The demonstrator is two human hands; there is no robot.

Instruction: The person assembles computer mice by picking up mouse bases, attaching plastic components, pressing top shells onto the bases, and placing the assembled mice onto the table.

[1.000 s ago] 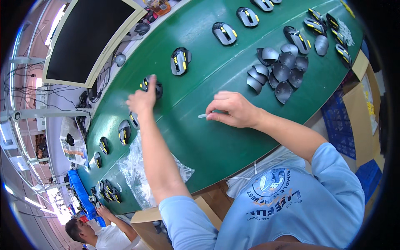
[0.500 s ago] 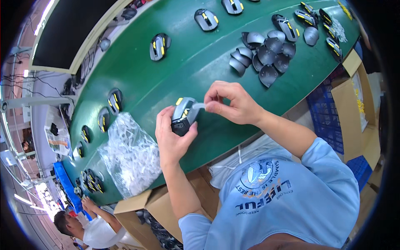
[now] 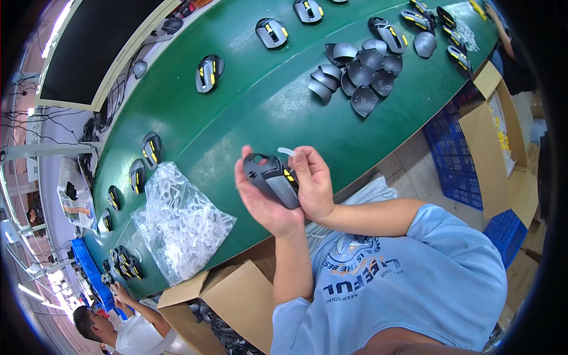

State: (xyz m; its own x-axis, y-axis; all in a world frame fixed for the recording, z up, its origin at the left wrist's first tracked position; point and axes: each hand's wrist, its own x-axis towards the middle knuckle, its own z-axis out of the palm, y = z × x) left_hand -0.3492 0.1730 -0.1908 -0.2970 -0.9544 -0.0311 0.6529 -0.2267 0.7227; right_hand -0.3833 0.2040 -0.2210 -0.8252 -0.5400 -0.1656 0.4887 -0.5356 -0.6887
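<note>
In my left hand (image 3: pixel 267 212) lies a grey and black computer mouse (image 3: pixel 277 182) with yellow side buttons, tilted and cradled in the palm with the fingers behind it. My right hand (image 3: pixel 315 188) is against the mouse's right side. Between its thumb and forefinger it pinches a short whitish strip (image 3: pixel 286 152), whose free end sticks up above the mouse. The right hand's other fingers are partly hidden. Left of my hands, a clear plastic bag (image 3: pixel 188 228) full of similar white strips lies on the green table (image 3: pixel 260 106).
Dark curved shells (image 3: pixel 361 74) are heaped at the far right. Several mice stand along the table, one mouse (image 3: pixel 209 73) nearest the heap's left. An open carton (image 3: pixel 236 302) sits below the near edge; a blue crate (image 3: pixel 452 160) is at right. Another person (image 3: pixel 136 328) works at lower left.
Both hands have come nearer my body. The mouse has been turned over toward my palm, and my right hand, formerly pulling at the strip out to the side, now rests against the mouse.
</note>
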